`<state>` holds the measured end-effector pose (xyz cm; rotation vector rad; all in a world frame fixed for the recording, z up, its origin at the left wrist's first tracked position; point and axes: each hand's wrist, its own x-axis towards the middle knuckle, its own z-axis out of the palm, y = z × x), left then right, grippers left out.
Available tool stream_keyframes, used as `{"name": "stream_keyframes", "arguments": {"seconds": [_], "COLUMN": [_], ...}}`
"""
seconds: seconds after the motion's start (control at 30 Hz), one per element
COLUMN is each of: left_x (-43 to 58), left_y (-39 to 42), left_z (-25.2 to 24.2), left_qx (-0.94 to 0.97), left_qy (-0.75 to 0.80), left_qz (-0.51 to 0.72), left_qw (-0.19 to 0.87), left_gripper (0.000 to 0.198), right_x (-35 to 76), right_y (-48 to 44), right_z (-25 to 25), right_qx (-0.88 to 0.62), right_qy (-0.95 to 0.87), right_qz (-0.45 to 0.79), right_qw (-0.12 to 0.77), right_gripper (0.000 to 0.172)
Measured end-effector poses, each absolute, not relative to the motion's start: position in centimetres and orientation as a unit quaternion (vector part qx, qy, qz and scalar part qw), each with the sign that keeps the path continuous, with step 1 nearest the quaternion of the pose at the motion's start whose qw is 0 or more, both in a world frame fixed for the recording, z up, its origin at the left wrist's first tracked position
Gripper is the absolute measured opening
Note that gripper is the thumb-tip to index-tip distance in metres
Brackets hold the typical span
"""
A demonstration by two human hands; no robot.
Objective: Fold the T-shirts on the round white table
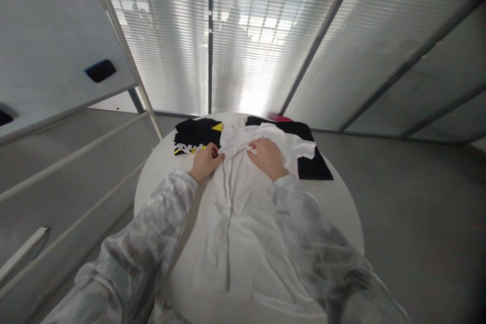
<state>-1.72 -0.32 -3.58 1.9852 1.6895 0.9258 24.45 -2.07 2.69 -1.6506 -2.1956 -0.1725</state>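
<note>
Where the round white worktop (155, 177) is covered down its middle, a white shirt (243, 223) is seen spread flat, its lower end reaching the near edge and its collar end lying towards the far edge. The left hand (205, 161) is placed at the left side of the collar end, its fingers curled and closed on a bunched fold of the white cloth. The right hand (268, 157) is laid palm down on the shirt just to the right of that fold, with its fingertips bent onto the gathered cloth; whether the cloth is pinched or only pressed there cannot be told. Both forearms are clothed in pale, mottled sleeves (152, 233) and are stretched over the shirt's body, so that parts of its sides are hidden.

At the far left edge of the worktop a black garment with yellow print (193, 136) is laid folded, just beside the left hand and touching the shirt's shoulder. At the far right edge a second black garment (315, 164) is spread, and the shirt's short sleeve (304, 151) is draped across it. A small pink object (280, 118) is seen at the far edge behind this garment; what it is cannot be made out. Beyond the worktop a glass wall with lowered blinds (258, 35) is seen, a white cabinet panel (49, 35) is tilted in at the left, and grey floor (417, 202) is shown around.
</note>
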Motion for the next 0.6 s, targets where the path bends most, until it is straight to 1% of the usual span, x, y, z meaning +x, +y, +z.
{"name": "stream_keyframes", "arguments": {"seconds": [0.13, 0.27, 0.37, 0.47, 0.53, 0.6], "left_x": [-1.7, -1.7, -1.8, -1.9, -1.9, -1.9], "left_y": [-0.5, -0.6, -0.5, -0.4, -0.4, -0.3], "left_z": [-3.4, -3.4, -3.5, -3.6, -3.8, -3.9], "left_qx": [0.708, 0.717, 0.721, 0.726, 0.727, 0.728], "left_qy": [0.602, 0.598, 0.594, 0.584, 0.580, 0.577], "left_qz": [0.322, 0.313, 0.311, 0.314, 0.319, 0.322], "left_qw": [0.183, 0.176, 0.174, 0.181, 0.182, 0.182], "left_gripper": [0.020, 0.020, 0.020, 0.020, 0.020, 0.020], "right_x": [23.5, 23.8, 24.6, 25.6, 26.2, 26.8], "right_y": [0.2, 0.4, 0.4, 0.5, 0.6, 0.5], "right_z": [-0.2, -2.2, -2.1, -1.4, -0.8, -0.2], "right_qx": [-0.643, -0.638, -0.635, -0.638, -0.631, -0.617], "right_qy": [-0.736, -0.732, -0.724, -0.717, -0.728, -0.752], "right_qz": [-0.093, -0.091, -0.083, -0.096, -0.104, -0.097], "right_qw": [0.190, 0.223, 0.256, 0.264, 0.248, 0.210], "right_gripper": [0.022, 0.021, 0.020, 0.019, 0.017, 0.016]}}
